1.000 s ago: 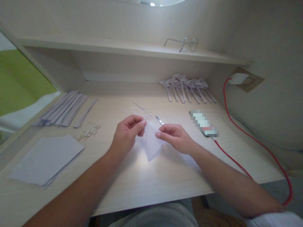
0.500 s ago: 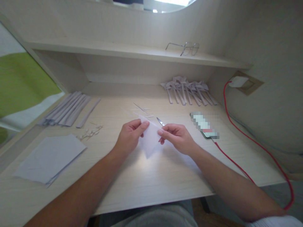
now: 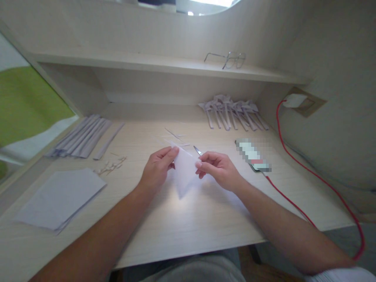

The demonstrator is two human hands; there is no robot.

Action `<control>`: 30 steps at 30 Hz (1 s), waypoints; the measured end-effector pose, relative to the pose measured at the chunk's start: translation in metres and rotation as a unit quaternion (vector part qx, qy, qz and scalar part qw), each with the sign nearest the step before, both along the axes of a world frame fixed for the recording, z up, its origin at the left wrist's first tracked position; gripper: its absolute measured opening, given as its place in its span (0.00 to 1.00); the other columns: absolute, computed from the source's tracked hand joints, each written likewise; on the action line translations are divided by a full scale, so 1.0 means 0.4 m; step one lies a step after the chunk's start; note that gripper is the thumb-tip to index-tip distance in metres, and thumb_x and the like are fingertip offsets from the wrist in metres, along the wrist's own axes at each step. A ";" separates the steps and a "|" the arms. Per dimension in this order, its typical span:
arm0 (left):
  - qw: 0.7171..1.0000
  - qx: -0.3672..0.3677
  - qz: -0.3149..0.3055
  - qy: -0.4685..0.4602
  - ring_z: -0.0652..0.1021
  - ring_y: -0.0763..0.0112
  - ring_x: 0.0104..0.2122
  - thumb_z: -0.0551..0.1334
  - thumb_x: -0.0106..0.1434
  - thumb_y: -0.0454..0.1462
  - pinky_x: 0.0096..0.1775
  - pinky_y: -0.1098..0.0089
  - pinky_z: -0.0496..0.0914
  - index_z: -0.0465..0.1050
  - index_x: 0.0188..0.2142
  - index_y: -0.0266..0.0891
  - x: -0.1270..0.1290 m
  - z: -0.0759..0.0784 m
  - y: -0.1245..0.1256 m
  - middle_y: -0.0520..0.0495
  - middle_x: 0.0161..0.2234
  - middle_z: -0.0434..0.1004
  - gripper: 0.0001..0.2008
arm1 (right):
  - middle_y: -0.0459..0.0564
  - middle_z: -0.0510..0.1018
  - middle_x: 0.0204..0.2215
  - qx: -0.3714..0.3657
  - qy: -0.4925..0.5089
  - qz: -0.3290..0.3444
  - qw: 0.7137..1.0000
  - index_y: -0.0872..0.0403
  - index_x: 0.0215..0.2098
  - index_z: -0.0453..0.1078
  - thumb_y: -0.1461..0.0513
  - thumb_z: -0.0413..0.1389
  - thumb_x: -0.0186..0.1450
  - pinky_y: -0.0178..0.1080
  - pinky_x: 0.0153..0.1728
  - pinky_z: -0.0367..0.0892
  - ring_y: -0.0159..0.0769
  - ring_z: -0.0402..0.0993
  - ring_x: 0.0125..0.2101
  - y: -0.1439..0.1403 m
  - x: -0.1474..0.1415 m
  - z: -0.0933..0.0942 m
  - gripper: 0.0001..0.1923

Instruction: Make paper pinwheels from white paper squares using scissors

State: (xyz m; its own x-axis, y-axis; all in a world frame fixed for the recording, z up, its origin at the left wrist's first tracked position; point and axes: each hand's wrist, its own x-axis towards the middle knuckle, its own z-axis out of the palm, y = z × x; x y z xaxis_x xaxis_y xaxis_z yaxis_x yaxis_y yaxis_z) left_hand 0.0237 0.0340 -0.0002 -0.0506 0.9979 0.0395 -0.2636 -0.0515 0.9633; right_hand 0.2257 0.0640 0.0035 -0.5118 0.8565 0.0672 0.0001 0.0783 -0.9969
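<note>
A white paper folded into a triangle (image 3: pixel 184 172) is held just above the desk's middle, its tip pointing toward me. My left hand (image 3: pixel 157 168) pinches its upper left edge with thumb and fingers. My right hand (image 3: pixel 219 169) pinches the right edge. Small scissors (image 3: pixel 197 150) lie on the desk right behind the paper, partly hidden by my right hand.
A stack of white sheets (image 3: pixel 60 197) lies front left, folded paper strips (image 3: pixel 82 136) behind it, small scraps (image 3: pixel 110 166) between. Finished folded paper pieces (image 3: pixel 233 111) sit at the back right. A phone (image 3: pixel 253 156) with a red cable (image 3: pixel 308 172) lies right. Glasses (image 3: pixel 227 58) rest on the shelf.
The paper's upper edge has been raised and drawn between both hands; my hands shifted slightly while keeping their grip.
</note>
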 end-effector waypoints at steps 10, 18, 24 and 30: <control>0.993 0.054 -0.014 0.099 0.76 0.70 0.30 0.72 0.58 0.39 0.35 0.71 0.68 0.84 0.31 0.40 -0.011 0.000 -0.006 0.49 0.29 0.81 0.05 | 0.46 0.80 0.24 0.043 0.047 -0.064 0.996 0.55 0.34 0.77 0.58 0.67 0.61 0.35 0.26 0.71 0.31 0.75 0.23 -0.005 -0.005 0.006 0.09; 0.983 0.121 -0.033 0.135 0.80 0.65 0.40 0.66 0.60 0.32 0.43 0.69 0.69 0.87 0.38 0.46 -0.019 0.028 -0.025 0.48 0.40 0.85 0.11 | 0.45 0.81 0.27 0.093 0.041 -0.126 0.987 0.53 0.33 0.81 0.66 0.60 0.60 0.34 0.29 0.66 0.31 0.74 0.27 0.001 0.011 0.014 0.07; 0.986 0.092 -0.016 0.141 0.79 0.62 0.44 0.59 0.58 0.29 0.46 0.66 0.67 0.87 0.37 0.46 -0.038 0.023 -0.021 0.50 0.40 0.86 0.17 | 0.45 0.82 0.25 0.075 0.041 -0.133 0.987 0.53 0.31 0.81 0.64 0.64 0.58 0.34 0.27 0.64 0.30 0.73 0.25 0.002 0.010 0.018 0.03; 0.976 0.096 -0.024 0.194 0.79 0.62 0.42 0.59 0.54 0.29 0.46 0.66 0.68 0.86 0.33 0.43 -0.030 0.036 -0.032 0.50 0.38 0.86 0.16 | 0.44 0.80 0.24 0.044 0.036 -0.124 0.991 0.54 0.29 0.79 0.61 0.66 0.58 0.34 0.28 0.66 0.30 0.72 0.25 0.010 0.002 0.012 0.04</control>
